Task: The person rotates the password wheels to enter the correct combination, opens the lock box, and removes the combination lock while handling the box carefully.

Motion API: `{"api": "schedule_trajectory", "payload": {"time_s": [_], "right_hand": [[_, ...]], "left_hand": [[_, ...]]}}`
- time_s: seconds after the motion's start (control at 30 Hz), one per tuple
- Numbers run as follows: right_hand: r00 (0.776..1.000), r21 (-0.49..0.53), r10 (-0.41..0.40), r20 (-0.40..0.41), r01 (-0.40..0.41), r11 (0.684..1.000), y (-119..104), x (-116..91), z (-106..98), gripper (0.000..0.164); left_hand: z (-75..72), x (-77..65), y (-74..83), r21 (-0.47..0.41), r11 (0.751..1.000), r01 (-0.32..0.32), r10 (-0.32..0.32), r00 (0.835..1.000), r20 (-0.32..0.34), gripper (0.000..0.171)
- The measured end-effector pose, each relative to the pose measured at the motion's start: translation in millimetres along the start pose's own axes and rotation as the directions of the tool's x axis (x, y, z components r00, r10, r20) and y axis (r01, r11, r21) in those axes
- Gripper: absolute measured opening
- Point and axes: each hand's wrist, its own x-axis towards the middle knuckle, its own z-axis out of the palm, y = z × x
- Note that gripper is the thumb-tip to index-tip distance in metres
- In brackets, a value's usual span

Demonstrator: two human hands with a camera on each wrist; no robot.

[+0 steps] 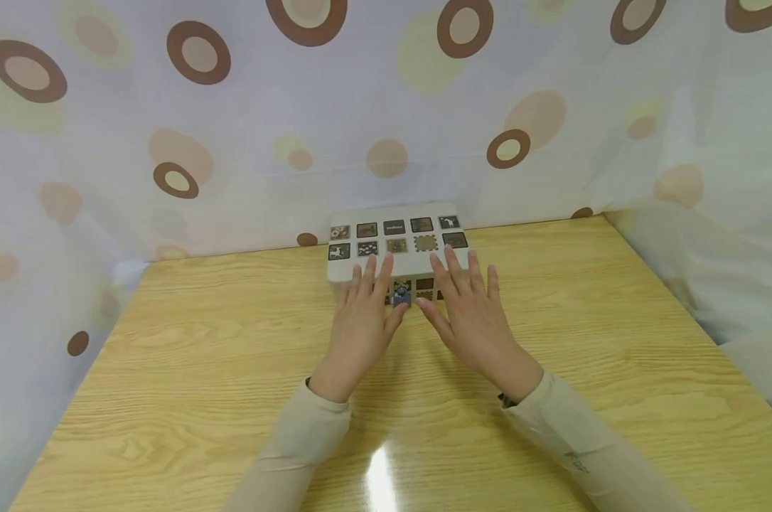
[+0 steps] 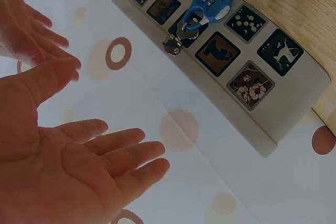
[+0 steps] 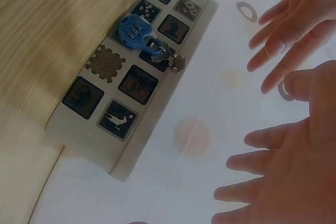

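A white box (image 1: 395, 267) with dark picture squares on its lid and front stands against the patterned cloth. On its front hangs a blue combination padlock (image 2: 211, 3), its shackle through a metal clasp (image 3: 163, 53); the number dials show in both wrist views. My left hand (image 1: 359, 323) is held in front of the box's left half, palm down, fingers straight and spread. Opposite it, my right hand (image 1: 480, 326) spreads its fingers towards the lid's right half. Neither hand holds anything. The wrist views show both hands apart from the padlock, with the thumbs towards each other.
The box rests near the back edge of a wooden table (image 1: 200, 370). A white cloth (image 1: 335, 107) with brown and yellow circles hangs behind it and along both sides.
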Motion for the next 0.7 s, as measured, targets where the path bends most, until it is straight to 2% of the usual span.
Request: {"api": "schedule_trajectory", "payload": {"time_s": [0.13, 0.3, 0.57, 0.7], "right_hand": [[0.998, 0.054, -0.034, -0.048, 0.036, 0.998, 0.3, 0.6, 3.8, 0.066], [0.996, 0.186, -0.058, -0.062, 0.068, 0.98, 2.1, 1.7, 9.4, 0.06], [1.0, 0.332, -0.024, 0.012, 0.018, 0.943, 9.4, 7.0, 17.6, 0.055], [0.995, 0.418, -0.007, 0.095, -0.033, 0.908, 12.2, 8.4, 20.3, 0.054]], "left_hand": [[1.7, 0.3, 0.1, -0.05, 0.998, -0.039, 0.037, 0.999, -0.028, 0.064], [5.7, 2.0, 0.2, -0.115, 0.992, -0.044, 0.04, 0.999, -0.035, 0.052], [17.2, 9.9, -6.0, -0.283, 0.959, 0.025, -0.011, 0.999, 0.049, 0.054], [22.1, 12.5, -9.4, -0.323, 0.944, 0.069, -0.034, 0.993, 0.112, 0.055]]}}
